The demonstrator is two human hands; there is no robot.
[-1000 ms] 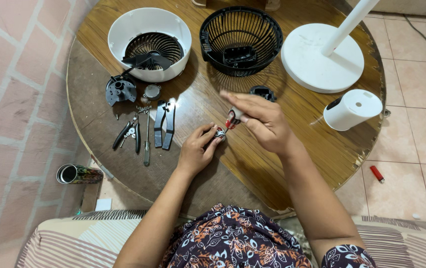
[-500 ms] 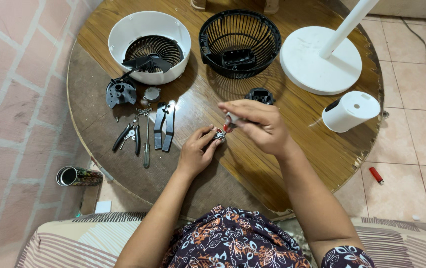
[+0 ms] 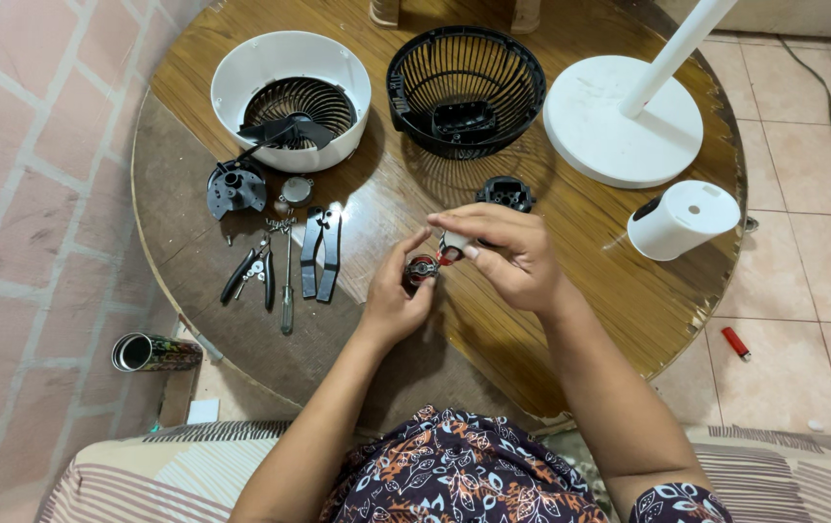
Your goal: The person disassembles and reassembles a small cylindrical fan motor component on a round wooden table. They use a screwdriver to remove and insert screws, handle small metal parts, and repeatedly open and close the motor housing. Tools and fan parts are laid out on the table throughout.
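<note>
Left hand [image 3: 391, 302] pinches a small round metal part [image 3: 421, 268] above the round table [image 3: 570, 320], steadying it. Right hand [image 3: 512, 257] grips a red-tipped piece [image 3: 452, 248] against it (fingers curled tight). Pliers [image 3: 320, 250] lie near the left hand.

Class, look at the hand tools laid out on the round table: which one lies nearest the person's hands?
The black-handled pliers, the rightmost tool. The slim screwdriver and the smaller black pliers lie farther left, away from the left hand.
</note>
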